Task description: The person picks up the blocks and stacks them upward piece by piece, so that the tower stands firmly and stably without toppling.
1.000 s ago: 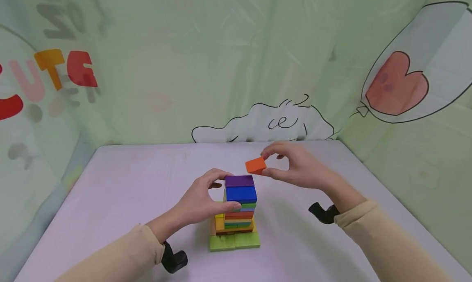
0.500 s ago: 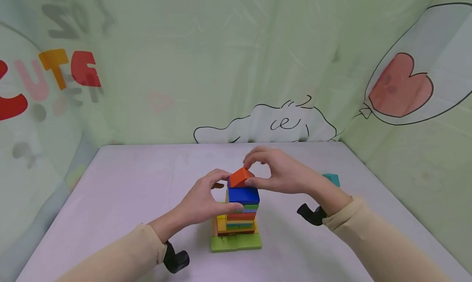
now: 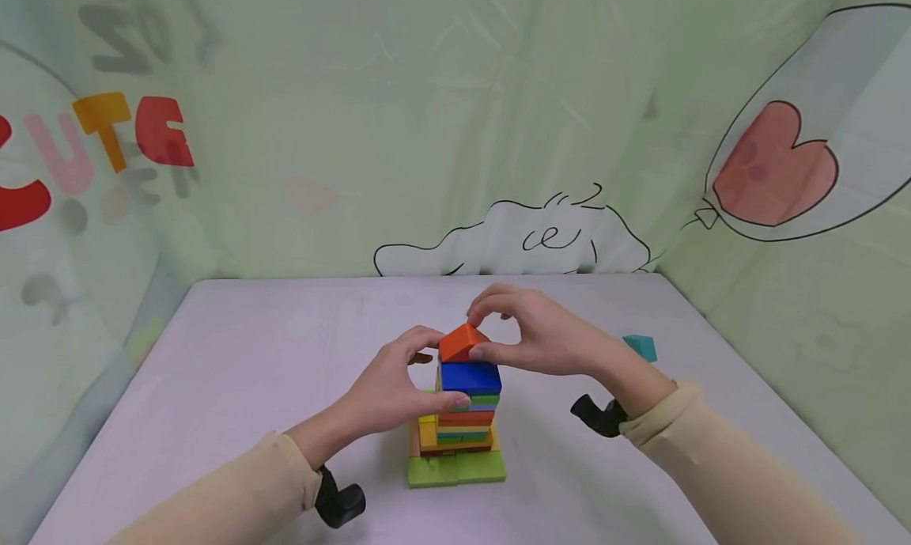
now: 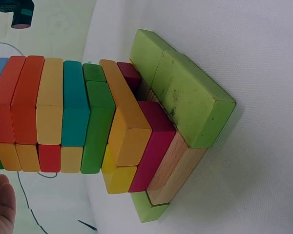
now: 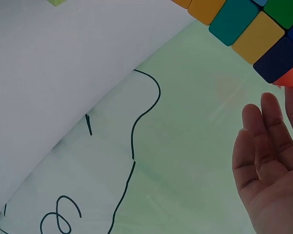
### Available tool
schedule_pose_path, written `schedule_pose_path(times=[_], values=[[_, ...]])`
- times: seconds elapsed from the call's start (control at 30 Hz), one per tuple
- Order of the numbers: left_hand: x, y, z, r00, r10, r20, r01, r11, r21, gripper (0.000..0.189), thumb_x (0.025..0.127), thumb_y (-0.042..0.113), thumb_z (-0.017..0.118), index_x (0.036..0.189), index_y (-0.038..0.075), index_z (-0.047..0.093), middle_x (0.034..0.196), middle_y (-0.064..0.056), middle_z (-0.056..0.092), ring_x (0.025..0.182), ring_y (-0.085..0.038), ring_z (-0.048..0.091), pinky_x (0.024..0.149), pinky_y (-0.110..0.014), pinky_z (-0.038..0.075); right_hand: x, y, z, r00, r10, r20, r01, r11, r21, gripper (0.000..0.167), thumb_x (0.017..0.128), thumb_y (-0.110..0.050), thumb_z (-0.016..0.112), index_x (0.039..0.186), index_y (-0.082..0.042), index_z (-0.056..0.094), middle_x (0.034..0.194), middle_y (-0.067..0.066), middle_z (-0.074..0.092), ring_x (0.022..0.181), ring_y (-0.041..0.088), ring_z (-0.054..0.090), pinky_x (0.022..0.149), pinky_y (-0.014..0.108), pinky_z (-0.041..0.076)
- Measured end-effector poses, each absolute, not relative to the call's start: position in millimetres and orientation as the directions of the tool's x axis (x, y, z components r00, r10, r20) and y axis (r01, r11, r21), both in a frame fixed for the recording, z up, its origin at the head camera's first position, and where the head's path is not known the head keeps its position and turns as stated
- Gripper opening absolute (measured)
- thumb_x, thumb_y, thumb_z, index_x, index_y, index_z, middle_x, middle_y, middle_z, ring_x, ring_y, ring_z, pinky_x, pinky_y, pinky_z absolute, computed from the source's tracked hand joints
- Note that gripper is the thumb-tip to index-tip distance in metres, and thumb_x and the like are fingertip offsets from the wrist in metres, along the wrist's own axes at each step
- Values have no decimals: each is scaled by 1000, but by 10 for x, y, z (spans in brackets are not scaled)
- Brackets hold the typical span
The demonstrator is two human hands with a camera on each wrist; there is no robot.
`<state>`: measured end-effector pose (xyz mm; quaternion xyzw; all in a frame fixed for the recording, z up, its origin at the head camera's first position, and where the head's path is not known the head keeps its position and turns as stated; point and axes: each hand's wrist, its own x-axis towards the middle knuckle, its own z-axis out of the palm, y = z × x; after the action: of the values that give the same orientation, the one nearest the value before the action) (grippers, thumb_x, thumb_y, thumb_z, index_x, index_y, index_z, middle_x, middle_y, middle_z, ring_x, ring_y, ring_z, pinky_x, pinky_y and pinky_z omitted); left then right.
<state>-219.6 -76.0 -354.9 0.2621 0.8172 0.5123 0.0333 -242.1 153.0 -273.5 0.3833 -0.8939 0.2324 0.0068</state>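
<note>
A tower of colourful wooden blocks point(image 3: 466, 420) stands on light green base blocks point(image 4: 193, 92). My left hand point(image 3: 387, 383) holds the tower near its top, thumb across the front and fingers toward the back. On the topmost blue block point(image 3: 470, 378) sits an orange-red triangular block point(image 3: 459, 344). Thumb and fingertips of my right hand point(image 3: 548, 331) pinch this triangular block from the right side. In the right wrist view, only a corner of the orange-red block point(image 5: 292, 75) shows at the right edge, beside a dark blue block point(image 5: 278, 59).
A teal block point(image 3: 640, 347) lies on the white-covered table point(image 3: 285, 331), right of the right forearm. A pale green printed curtain point(image 3: 320, 134) rises behind the table and along both sides. Black wrist cameras point(image 3: 340, 505) hang under both wrists.
My right hand has moved left and down with the orange-red triangular block, bringing it from beside the tower onto its top. The teal block has come into sight. My left hand stays at the tower.
</note>
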Motion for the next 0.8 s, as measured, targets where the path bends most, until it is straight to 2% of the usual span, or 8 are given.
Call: schedule_pose_path(times=[0.23,0.5,0.67,0.8], values=[[-2194,-763,-3545,-859,465,216,396,335,855,54,83,34,86,130,17,63,128,3,63,125,-20,56,109,-45,50,-2417,1539,-2743,-713,-676,186,-680,603,-418,21,91,-24,78,107,-14,70,117,1,69,114,21,63,98,49,55],[-2190,-756,-3543,-860,463,213,393,336,856,55,83,34,86,130,17,63,129,2,63,126,-21,55,110,-48,49,-2410,1657,-2770,-742,-645,181,-648,624,-437,46,94,-28,75,134,-9,62,129,4,68,119,23,61,99,48,53],[-2184,-749,-3534,-865,457,208,388,345,855,56,82,35,87,130,18,64,128,3,64,124,-20,55,109,-46,49,-2472,1905,-2856,-784,-586,207,-611,665,-430,43,98,-24,70,136,-7,61,131,8,68,120,26,63,97,47,53],[-2173,-757,-3534,-874,445,193,374,363,854,56,81,35,87,130,18,64,129,4,63,125,-20,55,109,-44,50,-2614,2239,-3010,-840,-502,205,-539,728,-423,40,99,-23,68,134,-4,62,129,13,68,119,31,63,96,51,54]])
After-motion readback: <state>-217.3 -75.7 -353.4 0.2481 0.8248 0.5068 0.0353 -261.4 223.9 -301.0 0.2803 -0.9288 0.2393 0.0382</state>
